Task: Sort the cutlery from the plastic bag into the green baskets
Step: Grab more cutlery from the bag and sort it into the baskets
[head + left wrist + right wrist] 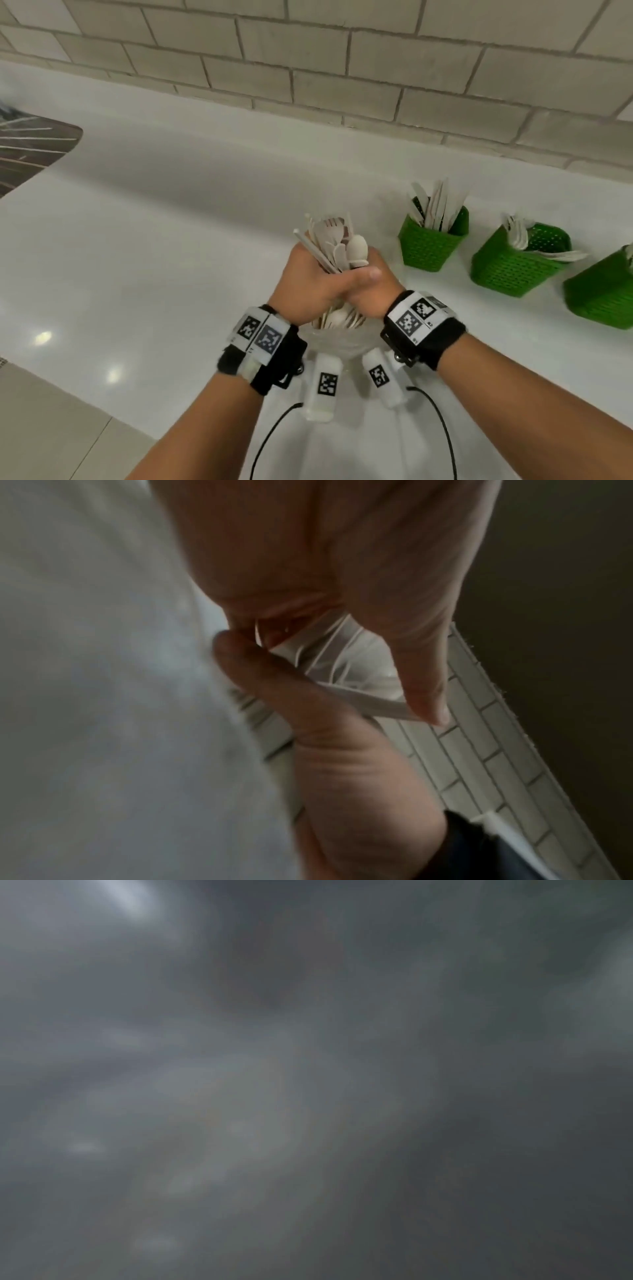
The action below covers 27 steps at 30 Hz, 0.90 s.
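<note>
Over the white counter (171,222), in front of you, both hands wrap one mixed bundle of cutlery (337,245): your left hand (308,284) curls round it from the left, and your right hand (371,291) closes on it from the right, thumb laid across the front. Spoon bowls, fork tines and stick-like handles fan out above your fists, and more pieces poke out below into the clear bag (337,342) at your wrists. You look partway through: the near basket (430,243) stands full of upright pieces, the middle basket (513,267) holds a few leaning ones, and the far basket (606,301) is cut off at the frame edge, so its contents are unclear. This whole bundle is left to sort. No brand shows; only coded square markers on the wristbands (416,317), whose small print is unreadable. The right wrist view is dark blur.
</note>
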{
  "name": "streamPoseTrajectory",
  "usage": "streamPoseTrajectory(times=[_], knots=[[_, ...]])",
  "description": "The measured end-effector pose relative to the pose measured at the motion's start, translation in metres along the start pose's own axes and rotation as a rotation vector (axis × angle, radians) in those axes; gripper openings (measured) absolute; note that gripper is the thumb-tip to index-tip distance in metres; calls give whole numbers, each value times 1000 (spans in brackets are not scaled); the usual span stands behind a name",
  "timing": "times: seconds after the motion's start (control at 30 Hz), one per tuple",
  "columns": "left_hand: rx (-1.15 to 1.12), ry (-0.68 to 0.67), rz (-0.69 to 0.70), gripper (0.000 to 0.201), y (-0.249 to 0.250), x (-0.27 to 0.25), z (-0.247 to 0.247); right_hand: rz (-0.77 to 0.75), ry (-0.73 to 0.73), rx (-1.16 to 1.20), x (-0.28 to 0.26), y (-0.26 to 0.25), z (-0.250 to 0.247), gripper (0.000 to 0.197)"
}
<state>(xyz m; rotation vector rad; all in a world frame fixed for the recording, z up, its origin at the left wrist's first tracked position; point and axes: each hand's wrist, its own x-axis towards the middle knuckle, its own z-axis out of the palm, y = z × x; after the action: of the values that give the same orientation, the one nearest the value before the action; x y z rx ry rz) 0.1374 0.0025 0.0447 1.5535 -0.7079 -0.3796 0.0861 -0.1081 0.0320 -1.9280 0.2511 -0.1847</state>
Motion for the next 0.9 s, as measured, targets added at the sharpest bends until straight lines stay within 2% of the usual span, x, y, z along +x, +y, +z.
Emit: streamPoseTrajectory(times=[0.07, 0.13, 0.17, 0.2, 0.27, 0.3, 0.33, 0.43, 0.5, 0.6, 0.7, 0.8, 0.9], knots=[[-7, 14, -13, 44, -5, 0, 5, -5, 49, 9, -1, 3, 1, 8], [23, -36, -42, 46, -11, 3, 3, -5, 90, 2, -3, 7, -1, 15], [55, -68, -59, 40, -15, 5, 2, 28, 90, -5, -4, 11, -1, 18], [77, -86, -76, 35, -18, 6, 1, 63, 61, -58, -6, 16, -1, 32], [87, -31, -91, 29, -23, 8, 0, 84, 50, -303, -5, 20, -1, 58], [84, 14, -87, 26, -22, 9, 1, 71, 21, -468, -4, 16, -3, 64], [81, 57, -79, 22, -21, 9, 1, 59, -20, -535, -4, 10, -6, 64], [41, 138, -35, 24, 2, 12, 6, 15, -33, -374, -6, -15, -22, 45], [2, 144, 26, 19, 29, 15, 11, -40, 9, -309, -15, -30, -37, 52], [-62, 63, 142, 8, 69, 19, 26, -30, 24, -347, -35, -38, -66, 54], [-94, -73, 171, 13, 77, 21, 60, -33, 133, -338, -60, -24, -93, 63], [-5, -193, 116, 22, 49, 18, 103, 62, 232, -207, -88, 9, -100, 60], [47, -291, -57, 34, 1, 5, 144, 186, 279, -200, -113, 58, -101, 68]])
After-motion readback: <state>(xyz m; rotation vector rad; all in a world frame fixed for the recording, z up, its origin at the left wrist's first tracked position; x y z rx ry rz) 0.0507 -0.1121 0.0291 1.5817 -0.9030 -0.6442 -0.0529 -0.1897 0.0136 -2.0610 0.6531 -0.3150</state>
